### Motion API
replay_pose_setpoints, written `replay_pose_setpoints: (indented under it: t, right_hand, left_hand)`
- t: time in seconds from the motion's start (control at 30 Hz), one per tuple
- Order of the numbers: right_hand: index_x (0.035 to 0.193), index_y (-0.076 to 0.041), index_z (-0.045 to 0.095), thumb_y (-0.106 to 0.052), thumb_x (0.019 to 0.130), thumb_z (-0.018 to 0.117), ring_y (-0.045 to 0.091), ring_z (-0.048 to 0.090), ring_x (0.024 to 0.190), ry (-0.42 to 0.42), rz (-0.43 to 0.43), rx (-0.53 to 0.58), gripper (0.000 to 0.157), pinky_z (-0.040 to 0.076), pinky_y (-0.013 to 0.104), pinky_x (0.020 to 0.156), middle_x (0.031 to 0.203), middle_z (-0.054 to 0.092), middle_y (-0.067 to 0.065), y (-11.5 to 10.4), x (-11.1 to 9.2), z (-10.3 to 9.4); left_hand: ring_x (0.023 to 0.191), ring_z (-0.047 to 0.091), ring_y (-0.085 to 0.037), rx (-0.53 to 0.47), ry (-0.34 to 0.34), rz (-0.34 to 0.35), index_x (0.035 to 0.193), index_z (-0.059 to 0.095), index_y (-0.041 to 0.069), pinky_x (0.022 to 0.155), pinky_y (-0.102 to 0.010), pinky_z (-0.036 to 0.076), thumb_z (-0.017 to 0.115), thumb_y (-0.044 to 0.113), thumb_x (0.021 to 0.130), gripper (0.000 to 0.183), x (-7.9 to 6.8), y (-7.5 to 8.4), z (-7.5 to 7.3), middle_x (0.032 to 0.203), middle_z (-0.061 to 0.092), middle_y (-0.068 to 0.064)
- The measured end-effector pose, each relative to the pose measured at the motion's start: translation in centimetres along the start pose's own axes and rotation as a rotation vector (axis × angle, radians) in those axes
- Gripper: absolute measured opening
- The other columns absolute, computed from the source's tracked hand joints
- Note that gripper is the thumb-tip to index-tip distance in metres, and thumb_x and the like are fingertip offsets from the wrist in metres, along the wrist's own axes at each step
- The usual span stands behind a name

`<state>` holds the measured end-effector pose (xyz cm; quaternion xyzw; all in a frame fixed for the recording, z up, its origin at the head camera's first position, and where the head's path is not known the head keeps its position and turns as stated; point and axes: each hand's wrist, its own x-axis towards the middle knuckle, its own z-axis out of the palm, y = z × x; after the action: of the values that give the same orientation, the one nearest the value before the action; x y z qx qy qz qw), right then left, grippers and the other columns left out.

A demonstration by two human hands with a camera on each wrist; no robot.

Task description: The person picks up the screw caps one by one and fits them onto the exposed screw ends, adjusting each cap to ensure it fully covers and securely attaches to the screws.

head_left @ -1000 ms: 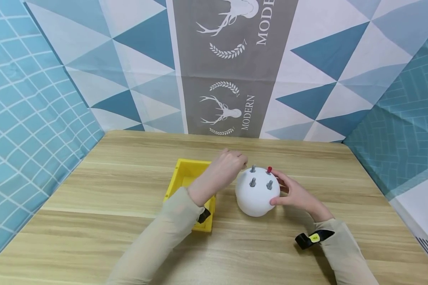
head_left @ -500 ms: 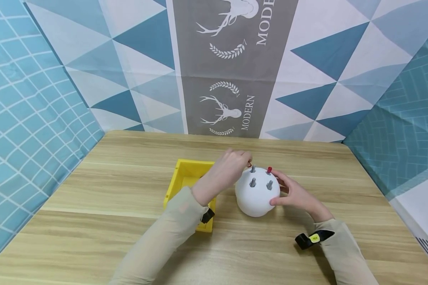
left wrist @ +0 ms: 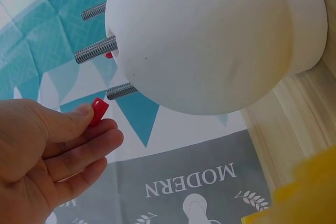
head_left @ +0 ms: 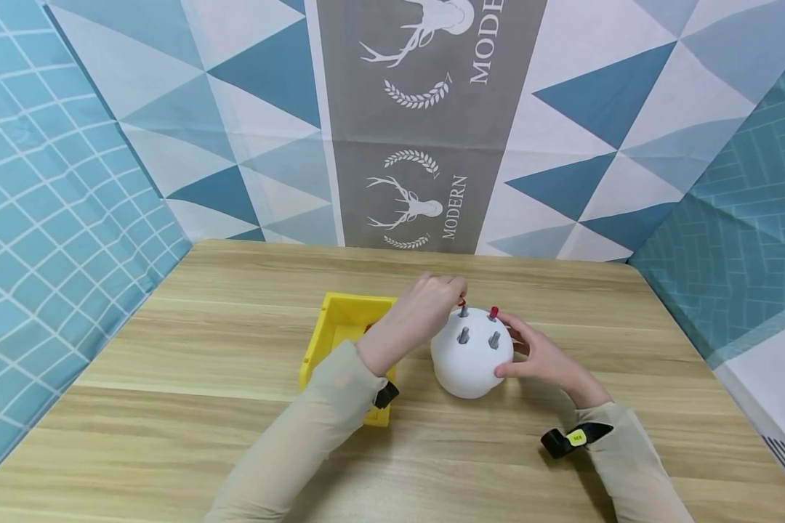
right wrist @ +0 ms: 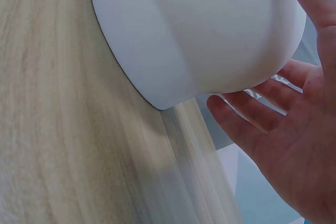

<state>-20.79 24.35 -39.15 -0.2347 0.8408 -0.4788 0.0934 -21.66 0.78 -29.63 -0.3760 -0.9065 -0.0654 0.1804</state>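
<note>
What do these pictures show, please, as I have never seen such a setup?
There is no machine, only a person's left hand and right hand. The wide picture looks down from the head; the other two from the wrists. On the wooden table stand a yellow bin and a rounded white object with four threaded metal posts on top, one bearing a red cap. The left hand pinches a small red piece close to a bare post; the right hand holds the white object's side.

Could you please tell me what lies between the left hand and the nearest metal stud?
A small red cap, pinched by the left hand, lies between it and the stud; the left wrist view shows this.
</note>
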Motion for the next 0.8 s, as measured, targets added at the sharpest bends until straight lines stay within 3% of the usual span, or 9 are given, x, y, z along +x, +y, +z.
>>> replay_pose_setpoints:
  t: [0.8]
  right_hand:
    - [0.141, -0.007, 0.025, -0.017, 0.074, 0.074, 0.038, 0.039, 0.123, 0.003, -0.011, 0.013, 0.084, 0.035, 0.055, 0.097, 0.140, 0.034, 0.017, -0.11, 0.00, 0.02]
  left_hand:
    - [0.076, 0.063, -0.015, -0.004, 0.010, 0.006, 0.095, 0.062, 0.008, 0.074, -0.027, 0.047, 0.055, 0.002, 0.086, 0.013, 0.62, 0.48, 0.32, 0.090, 0.067, -0.002]
